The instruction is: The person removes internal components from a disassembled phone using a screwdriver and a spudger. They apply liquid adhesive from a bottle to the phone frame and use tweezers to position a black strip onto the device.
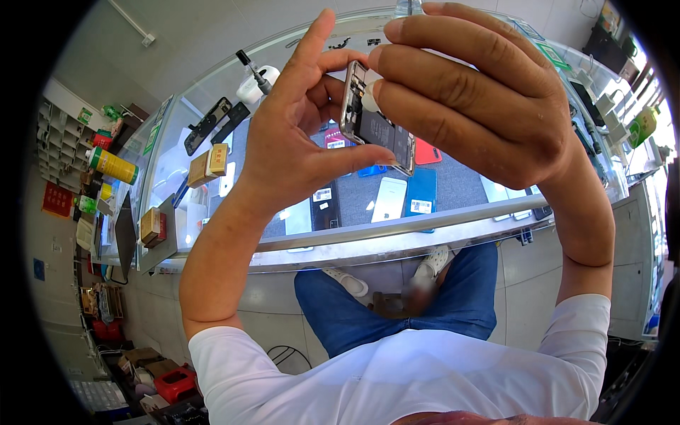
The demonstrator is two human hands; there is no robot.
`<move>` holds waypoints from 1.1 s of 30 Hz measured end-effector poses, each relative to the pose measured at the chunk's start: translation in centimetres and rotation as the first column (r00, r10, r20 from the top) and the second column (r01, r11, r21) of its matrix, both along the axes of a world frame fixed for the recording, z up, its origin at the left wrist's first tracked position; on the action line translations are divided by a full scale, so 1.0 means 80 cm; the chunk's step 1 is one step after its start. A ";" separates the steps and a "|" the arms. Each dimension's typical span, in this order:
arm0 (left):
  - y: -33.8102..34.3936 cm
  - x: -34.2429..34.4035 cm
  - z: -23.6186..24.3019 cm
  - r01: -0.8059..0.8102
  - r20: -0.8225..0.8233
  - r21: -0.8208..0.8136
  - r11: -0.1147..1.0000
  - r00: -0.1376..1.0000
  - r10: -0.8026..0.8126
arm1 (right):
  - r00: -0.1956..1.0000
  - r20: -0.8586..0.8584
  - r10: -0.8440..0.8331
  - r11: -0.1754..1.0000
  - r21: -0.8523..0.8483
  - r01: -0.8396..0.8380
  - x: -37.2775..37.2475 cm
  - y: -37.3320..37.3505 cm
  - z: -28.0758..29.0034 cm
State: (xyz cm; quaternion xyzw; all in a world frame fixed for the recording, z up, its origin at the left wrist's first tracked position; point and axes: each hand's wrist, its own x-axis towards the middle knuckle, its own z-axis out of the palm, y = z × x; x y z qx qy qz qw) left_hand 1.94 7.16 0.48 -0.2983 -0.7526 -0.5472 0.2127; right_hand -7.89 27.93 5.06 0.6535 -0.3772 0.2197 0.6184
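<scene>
A silver-edged rectangular phone, opened to its black battery but apparently yet to be closed, was held in the left hand above the glass-topped bench, any grip by the right hand unclear.

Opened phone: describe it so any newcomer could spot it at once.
Start at the glass counter. Above it, the left hand grips the opened phone, the right hand close by. Unlike the white phone lying below, it is held up, tilted, dark battery showing.
</scene>
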 end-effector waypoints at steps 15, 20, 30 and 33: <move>0.001 0.001 -0.001 -0.007 0.007 0.009 1.000 1.000 0.007 | 1.000 -0.002 -0.022 1.000 -0.003 0.022 0.001 0.000 0.001; 0.001 0.003 0.000 -0.018 0.007 0.006 1.000 1.000 0.017 | 1.000 -0.003 0.020 0.999 -0.039 -0.020 -0.001 -0.005 -0.001; 0.000 0.002 -0.001 -0.012 -0.002 -0.004 1.000 1.000 0.012 | 0.999 0.018 0.048 0.999 -0.007 -0.048 0.000 -0.003 0.000; 0.000 0.002 -0.001 -0.021 0.000 -0.007 1.000 1.000 0.022 | 0.989 0.114 0.098 0.995 0.004 -0.099 0.003 -0.005 -0.004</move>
